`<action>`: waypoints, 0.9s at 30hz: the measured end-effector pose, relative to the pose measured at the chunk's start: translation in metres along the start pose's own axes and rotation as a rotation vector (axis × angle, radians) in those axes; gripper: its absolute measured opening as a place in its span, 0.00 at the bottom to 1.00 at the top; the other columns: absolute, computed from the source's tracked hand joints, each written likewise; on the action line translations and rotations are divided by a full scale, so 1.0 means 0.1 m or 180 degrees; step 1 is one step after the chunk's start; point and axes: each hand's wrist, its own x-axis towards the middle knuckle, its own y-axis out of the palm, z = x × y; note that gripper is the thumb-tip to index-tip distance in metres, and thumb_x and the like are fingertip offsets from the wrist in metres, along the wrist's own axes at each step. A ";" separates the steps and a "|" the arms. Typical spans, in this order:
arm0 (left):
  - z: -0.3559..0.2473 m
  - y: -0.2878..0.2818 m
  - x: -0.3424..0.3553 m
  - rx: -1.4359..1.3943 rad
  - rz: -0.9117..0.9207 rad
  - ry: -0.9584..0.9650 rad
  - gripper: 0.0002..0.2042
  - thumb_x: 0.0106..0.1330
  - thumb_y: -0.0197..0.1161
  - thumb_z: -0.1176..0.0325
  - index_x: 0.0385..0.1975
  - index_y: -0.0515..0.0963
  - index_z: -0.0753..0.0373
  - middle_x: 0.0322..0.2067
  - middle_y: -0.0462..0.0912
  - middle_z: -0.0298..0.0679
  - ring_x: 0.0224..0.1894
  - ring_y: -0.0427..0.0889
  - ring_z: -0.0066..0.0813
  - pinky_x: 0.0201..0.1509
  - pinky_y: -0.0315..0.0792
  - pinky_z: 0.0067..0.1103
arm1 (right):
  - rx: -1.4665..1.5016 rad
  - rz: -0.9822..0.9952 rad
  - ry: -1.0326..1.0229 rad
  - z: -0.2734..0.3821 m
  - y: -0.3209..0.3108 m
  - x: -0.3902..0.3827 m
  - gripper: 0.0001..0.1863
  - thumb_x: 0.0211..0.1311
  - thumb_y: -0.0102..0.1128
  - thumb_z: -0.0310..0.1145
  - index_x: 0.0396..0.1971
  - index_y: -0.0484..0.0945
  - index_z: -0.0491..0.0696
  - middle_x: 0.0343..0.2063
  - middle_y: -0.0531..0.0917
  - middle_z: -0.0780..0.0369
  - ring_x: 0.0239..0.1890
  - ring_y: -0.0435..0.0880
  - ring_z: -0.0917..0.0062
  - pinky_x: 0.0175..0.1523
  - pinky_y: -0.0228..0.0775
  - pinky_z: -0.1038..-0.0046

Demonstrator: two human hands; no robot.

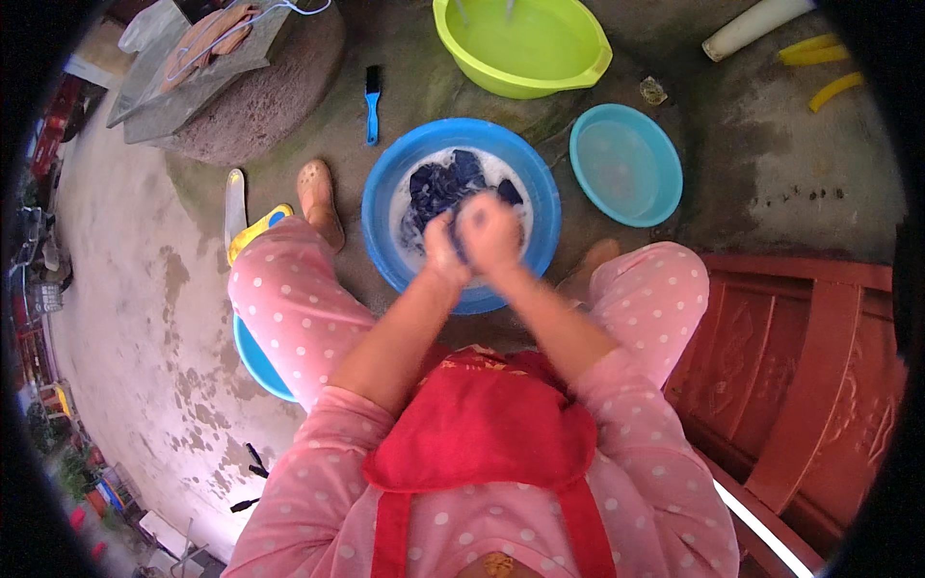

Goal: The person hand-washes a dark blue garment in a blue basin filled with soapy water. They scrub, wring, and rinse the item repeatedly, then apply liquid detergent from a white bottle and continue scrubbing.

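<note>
Both hands are working right at the centre of the frame, over the blue basin: the left hand is clenching a bunch of dark blue cloth, and the right hand is gripping the same wet fabric, the two fists pressing together just above the soapy water. The rest of the cloth is lying soaked in the basin, trailing towards its upper edge. Just to the right, a smaller light blue basin is sitting with clear water in it, and at the top centre a lime green basin is standing, also holding water. A blue brush is lying on the concrete left of the green basin. At the upper left a stone slab is resting on a round block, and a red wooden door is filling the lower right
</note>
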 end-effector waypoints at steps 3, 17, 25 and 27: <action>0.19 0.13 0.04 -0.0035 -0.0664 0.0543 0.15 0.61 0.43 0.60 0.37 0.75 0.60 0.36 0.80 0.41 0.39 0.78 0.38 0.48 0.71 0.34 | 0.0065 -0.0336 0.0519 -0.15 0.01 0.07 0.05 0.47 0.58 0.32 0.18 0.75 0.48 0.21 0.79 0.53 0.25 0.79 0.56 0.30 0.70 0.62; -0.15 -0.47 0.06 -0.0633 0.1911 -0.0630 0.16 0.58 0.47 0.58 0.34 0.76 0.63 0.32 0.79 0.42 0.35 0.78 0.38 0.44 0.72 0.31 | 0.0159 -0.0067 -0.0688 0.25 0.16 -0.49 0.07 0.46 0.59 0.34 0.17 0.73 0.47 0.17 0.76 0.52 0.22 0.77 0.56 0.29 0.67 0.59; 0.17 -0.06 0.20 0.0698 -0.1012 0.0991 0.15 0.60 0.49 0.68 0.46 0.70 0.63 0.40 0.77 0.43 0.40 0.78 0.37 0.47 0.72 0.35 | 0.0121 -0.0062 0.1537 -0.76 -0.03 0.13 0.22 0.55 0.55 0.51 0.29 0.73 0.44 0.29 0.78 0.50 0.37 0.77 0.59 0.42 0.66 0.64; -0.01 0.03 0.15 0.0743 -0.1520 0.1204 0.19 0.58 0.50 0.71 0.52 0.66 0.62 0.45 0.73 0.43 0.46 0.74 0.34 0.50 0.69 0.34 | 0.1779 0.0601 0.2195 -0.65 -0.21 0.21 0.34 0.58 0.50 0.59 0.55 0.60 0.48 0.52 0.68 0.57 0.51 0.70 0.69 0.51 0.63 0.64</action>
